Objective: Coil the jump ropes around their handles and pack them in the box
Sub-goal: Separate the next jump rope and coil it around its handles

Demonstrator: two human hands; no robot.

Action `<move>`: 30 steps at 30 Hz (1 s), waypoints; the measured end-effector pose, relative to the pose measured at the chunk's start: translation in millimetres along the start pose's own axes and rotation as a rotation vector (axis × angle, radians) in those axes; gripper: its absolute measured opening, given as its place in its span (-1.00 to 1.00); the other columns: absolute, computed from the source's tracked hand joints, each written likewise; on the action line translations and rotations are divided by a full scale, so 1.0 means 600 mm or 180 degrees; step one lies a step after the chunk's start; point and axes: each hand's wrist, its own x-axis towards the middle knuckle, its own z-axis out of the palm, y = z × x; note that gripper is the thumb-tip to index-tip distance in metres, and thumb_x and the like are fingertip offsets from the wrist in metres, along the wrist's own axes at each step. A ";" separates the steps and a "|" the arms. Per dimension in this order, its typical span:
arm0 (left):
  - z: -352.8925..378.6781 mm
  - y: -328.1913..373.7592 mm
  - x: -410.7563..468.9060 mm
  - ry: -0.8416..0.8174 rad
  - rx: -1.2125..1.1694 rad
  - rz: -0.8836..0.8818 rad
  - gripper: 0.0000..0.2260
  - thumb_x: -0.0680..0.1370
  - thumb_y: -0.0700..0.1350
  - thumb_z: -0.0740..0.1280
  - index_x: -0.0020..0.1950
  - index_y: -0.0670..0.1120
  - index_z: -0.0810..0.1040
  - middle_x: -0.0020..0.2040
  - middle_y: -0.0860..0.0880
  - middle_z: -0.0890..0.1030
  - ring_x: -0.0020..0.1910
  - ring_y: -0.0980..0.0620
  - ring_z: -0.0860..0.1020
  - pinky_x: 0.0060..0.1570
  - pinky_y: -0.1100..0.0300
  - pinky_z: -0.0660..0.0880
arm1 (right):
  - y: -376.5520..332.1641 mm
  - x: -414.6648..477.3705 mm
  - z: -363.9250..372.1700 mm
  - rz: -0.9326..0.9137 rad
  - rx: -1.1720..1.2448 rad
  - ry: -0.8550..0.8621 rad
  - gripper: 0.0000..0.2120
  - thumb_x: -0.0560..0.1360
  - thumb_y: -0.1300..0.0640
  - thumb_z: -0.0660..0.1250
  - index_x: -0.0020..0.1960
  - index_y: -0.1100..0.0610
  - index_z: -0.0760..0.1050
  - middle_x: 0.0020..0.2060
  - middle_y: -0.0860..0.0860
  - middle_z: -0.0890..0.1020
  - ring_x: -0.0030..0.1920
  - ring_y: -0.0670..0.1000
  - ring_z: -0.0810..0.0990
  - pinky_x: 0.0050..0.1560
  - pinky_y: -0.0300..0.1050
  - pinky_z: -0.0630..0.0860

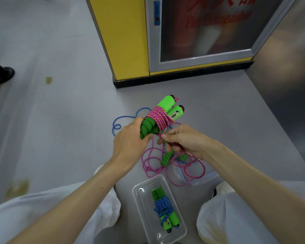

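Note:
My left hand (130, 138) grips a pair of green foam handles (163, 110) held together above the floor, with pink rope (159, 118) wound around their middle. My right hand (181, 140) pinches the loose pink rope just below the coil. The rest of that rope (165, 166) trails in loops on the floor. Another pair of green handles (166, 158) lies on the floor under my right hand, with a blue rope (123, 118) spread behind. A clear plastic box (141, 206) between my knees holds a green-handled rope coiled in blue (163, 207).
A clear lid (203, 178) lies on the floor right of the box, partly under the pink loops. A yellow cabinet with a fire extinguisher door (201, 32) stands ahead. My knees in white trousers (236, 217) flank the box. A dark object (2, 73) sits far left.

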 end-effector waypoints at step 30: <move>-0.008 0.004 0.001 -0.2025 -0.3476 -0.1756 -0.73 0.48 -0.06 0.39 0.15 -0.13 0.55 -0.11 -0.08 0.67 -0.18 -0.04 0.64 -0.19 0.16 0.58 | 0.011 0.018 0.001 -0.0304 0.0653 0.0406 -0.56 0.56 -0.15 0.18 -0.10 0.26 0.49 -0.44 0.11 0.48 -0.55 -0.06 0.25 -0.47 -0.21 0.24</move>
